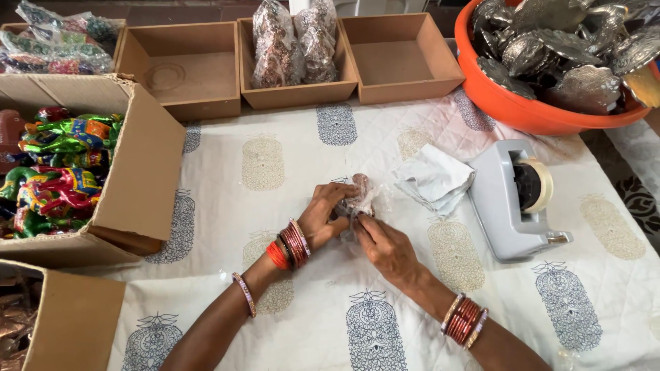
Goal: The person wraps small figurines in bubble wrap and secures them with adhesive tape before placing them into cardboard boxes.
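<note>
Hands meet over the middle of the tabletop [289,323], which is covered by a white printed cloth: the left hand [323,216] and the right hand [385,247] both pinch a small brownish object in clear wrap [359,196], fingers curled around it from either side. What the object is stays hard to make out; the crinkled film and the fingers hide most of it, though it may be a small figurine. Just to its right lies a folded white cloth [433,178], and beyond that a grey tape dispenser [512,203]. An orange tub [522,113] of silvery metal pieces is cut off at the top right corner. Along the far edge stand shallow brown trays [399,86], one holding wrapped bundles [292,45]. At the left, a cardboard box [141,172] of bright painted figures is partly out of frame.
</note>
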